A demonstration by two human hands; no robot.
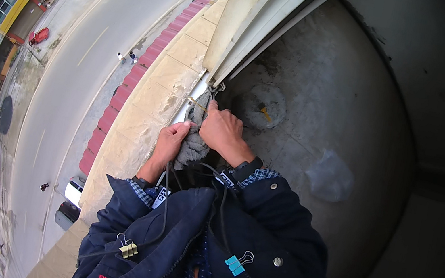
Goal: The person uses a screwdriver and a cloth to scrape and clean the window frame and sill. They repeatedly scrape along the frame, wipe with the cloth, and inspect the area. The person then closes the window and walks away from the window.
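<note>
My left hand point(171, 141) is closed at the sill, thumb and fingers pinching the edge of a rumpled grey cloth point(193, 149). Close beside it, my right hand point(224, 132) is curled into a grip with the index finger pointing away from me. What its fingers hold is hidden beneath them. Just past that fingertip, a small metal hook-like piece point(216, 88) sits at the foot of the pale window frame point(253, 19). A thin yellowish strip point(198, 103) lies across the white sill strip point(180, 114) by the cloth.
Outside to the left, a tiled ledge point(146, 89) with red roofing tiles point(118, 96) drops off to a street point(80, 64) far below. On the right, the concrete floor point(318, 84) holds a round grey-crusted container point(264, 106) and a clear plastic bag point(331, 176). Dark cords point(167, 203) hang from my jacket.
</note>
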